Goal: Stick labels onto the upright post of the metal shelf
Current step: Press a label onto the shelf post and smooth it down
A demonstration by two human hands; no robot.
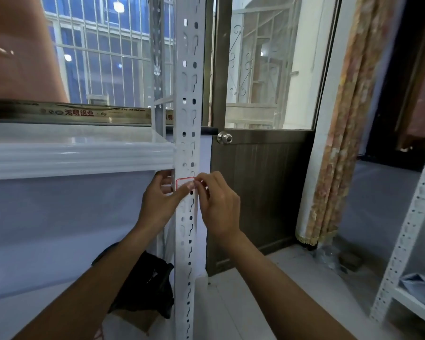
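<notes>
Post: a white metal post [188, 114] with rows of holes and slots stands upright down the centre of the frame, from top edge to bottom edge.
Label: a small white label [183, 183] with a red border lies on the front of the post, just below centre, under the shelf board [79, 157] that runs in from the left.
Left hand: the left hand [158, 201] grasps the post from its left side, fingers curled behind the edge, thumb stretched across the label and pressing it.
Right hand: the right hand [219, 204] comes in from the right of the post, fingertips bunched and pinching the label's right edge.
Lower centre: a black bag [145, 285] sits behind the post, between the forearms.
Right of centre: a brown door [260, 187] with a round knob [225, 138].
Right side: a patterned curtain [341, 143] hangs down, and a second rack [412, 231] shows at the frame's edge.
</notes>
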